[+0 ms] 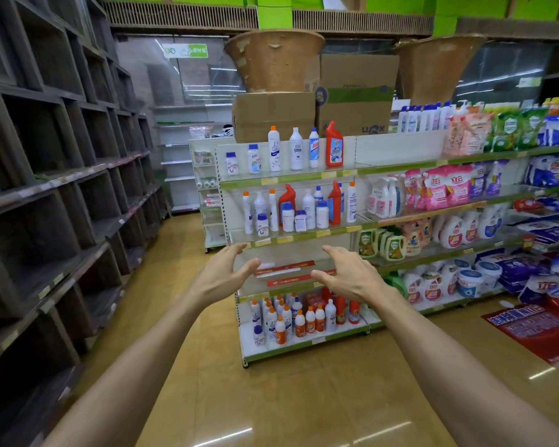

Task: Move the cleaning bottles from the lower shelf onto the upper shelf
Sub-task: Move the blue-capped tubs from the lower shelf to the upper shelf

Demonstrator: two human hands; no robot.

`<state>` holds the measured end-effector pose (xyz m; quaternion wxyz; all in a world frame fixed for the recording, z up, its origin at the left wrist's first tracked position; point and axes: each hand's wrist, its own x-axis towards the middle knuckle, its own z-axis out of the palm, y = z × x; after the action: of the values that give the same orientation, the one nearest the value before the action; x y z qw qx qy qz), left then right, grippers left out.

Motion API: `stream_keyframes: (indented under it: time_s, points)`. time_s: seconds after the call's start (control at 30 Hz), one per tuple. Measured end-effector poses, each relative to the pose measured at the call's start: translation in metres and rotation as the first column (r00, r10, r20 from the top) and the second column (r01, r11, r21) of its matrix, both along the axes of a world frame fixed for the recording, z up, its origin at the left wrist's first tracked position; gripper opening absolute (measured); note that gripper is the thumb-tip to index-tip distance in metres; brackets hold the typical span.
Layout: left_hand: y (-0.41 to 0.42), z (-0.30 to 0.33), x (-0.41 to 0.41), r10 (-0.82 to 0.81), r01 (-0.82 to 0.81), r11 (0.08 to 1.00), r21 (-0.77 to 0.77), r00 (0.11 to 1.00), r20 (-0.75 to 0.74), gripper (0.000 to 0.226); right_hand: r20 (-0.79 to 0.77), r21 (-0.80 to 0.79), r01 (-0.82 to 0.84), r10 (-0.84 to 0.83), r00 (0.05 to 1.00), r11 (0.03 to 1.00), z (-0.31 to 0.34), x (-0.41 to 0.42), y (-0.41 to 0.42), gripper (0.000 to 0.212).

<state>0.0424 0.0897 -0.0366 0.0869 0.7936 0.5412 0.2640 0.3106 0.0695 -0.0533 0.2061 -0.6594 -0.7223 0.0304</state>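
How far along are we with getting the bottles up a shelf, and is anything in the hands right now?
Six bottles, among them a red bottle, already stand on the top shelf; whether they were moved there I cannot tell. Nothing is in hand: the left hand and right hand are open and reach forward empty. The shelf below holds over a dozen bottles.

The white shelving unit [304, 345] stands on the tan floor [271, 398] — six bottles [296, 149] line its top shelf, more crowd the second shelf [299, 206], and orange-and-white ones [304, 317] fill the bottom.
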Motion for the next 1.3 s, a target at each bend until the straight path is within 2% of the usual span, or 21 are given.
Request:
stream_keyframes:
  time_s: [0.23,0.6,0.87,1.13,1.3]
  points:
    - [0.119,-0.016,0.012,-0.009,0.020,0.999,-0.049,0.973,0.232,0.065,-0.032,-0.009,-0.002,0.001,0.999,1.000,-0.008,0.009,0.114,0.079]
    - [0.315,-0.033,0.034,-0.032,0.057,0.997,-0.043,0.897,0.440,0.043,-0.164,-0.022,-0.028,0.024,0.986,0.999,-0.021,0.010,0.291,0.073]
    - [0.460,-0.063,0.055,-0.007,0.053,0.995,-0.082,0.875,0.484,0.040,-0.168,-0.099,-0.076,0.058,0.984,0.992,-0.068,0.018,0.445,0.069]
    - [0.620,-0.087,0.073,0.134,-0.050,0.985,-0.163,0.816,0.562,0.032,-0.237,-0.202,-0.159,0.109,0.965,0.966,-0.106,0.033,0.633,0.075]
    - [0.696,-0.118,0.072,0.211,-0.117,0.973,-0.199,0.800,0.561,0.025,-0.274,-0.239,-0.186,0.118,0.955,0.953,-0.135,0.028,0.720,0.070]
